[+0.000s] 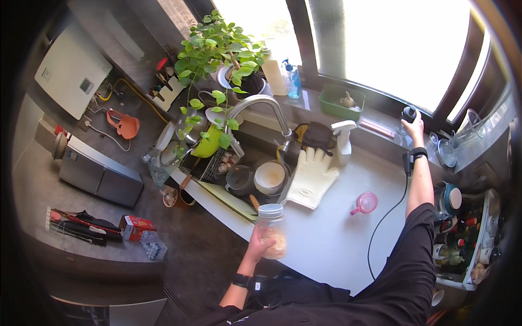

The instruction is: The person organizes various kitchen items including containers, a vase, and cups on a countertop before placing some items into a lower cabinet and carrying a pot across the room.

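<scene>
My left hand [260, 243] grips a clear jar [271, 222] by its lower side, above the front edge of the counter. Pale, flaky contents fill its lower part, and a translucent lid or rim tops it. On the far right, my right hand [414, 127] reaches to the windowsill and is closed around a dark-topped bottle or container [408, 114], whose lower part looks clear. Between my arms, a pink transparent cup with a handle [365, 202] stands on the white counter [326, 244]. A cream textured oven glove [310, 179] lies beside the sink.
A steel faucet [261, 100] arches over a sink holding a white bowl [270, 178]. Behind the glove stands a white spray bottle [344, 142]. A green tub [341, 102] and potted plant [244, 77] line the sill. A bottle-filled rack [465, 244] is at right. A cable [377, 232] trails from my right wrist.
</scene>
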The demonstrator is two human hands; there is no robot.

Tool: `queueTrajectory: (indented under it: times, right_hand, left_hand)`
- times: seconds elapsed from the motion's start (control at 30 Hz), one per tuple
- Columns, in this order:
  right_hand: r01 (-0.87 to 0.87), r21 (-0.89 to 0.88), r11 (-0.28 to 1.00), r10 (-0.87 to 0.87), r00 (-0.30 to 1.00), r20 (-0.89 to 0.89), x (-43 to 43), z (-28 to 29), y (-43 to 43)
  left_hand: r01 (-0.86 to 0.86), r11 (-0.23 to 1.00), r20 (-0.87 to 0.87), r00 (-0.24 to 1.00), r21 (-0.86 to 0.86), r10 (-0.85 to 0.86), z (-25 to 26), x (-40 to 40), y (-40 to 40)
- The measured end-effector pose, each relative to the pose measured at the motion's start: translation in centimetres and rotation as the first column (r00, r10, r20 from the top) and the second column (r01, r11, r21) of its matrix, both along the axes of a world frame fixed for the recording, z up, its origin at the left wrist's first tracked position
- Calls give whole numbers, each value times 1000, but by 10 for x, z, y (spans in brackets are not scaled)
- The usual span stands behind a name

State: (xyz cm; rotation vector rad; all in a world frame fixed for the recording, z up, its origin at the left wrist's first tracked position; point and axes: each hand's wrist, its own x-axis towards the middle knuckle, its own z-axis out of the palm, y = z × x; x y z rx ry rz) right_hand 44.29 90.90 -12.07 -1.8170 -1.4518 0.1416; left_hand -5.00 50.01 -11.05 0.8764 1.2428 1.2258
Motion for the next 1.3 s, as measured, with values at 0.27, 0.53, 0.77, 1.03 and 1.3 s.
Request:
queueTrajectory:
  times: [0.27, 0.53, 0.77, 1.03, 1.3]
  right_hand:
    - [-108, 99, 989, 118, 988, -102, 11, -17, -5]
    - [22, 162, 987, -17, 999, -30, -12, 9, -16]
    - [-40, 118, 992, 66, 972, -225, -3, 12, -22]
    - [83, 134, 987, -65, 989, -133, -25, 14, -22]
    - [-182, 185, 966, 241, 892, -382, -11, 10, -17]
  left_hand:
    - [-82, 997, -78, 994, -13, 81, -2, -10, -38]
    - [-161, 987, -130, 979, -15, 158, -6, -10, -57]
    - [-114, 993, -115, 987, -27, 110, 1, -7, -55]
    - [-88, 995, -112, 990, -49, 82, 13, 1, -43]
    - [-71, 997, -103, 992, -44, 66, 2, -5, -47]
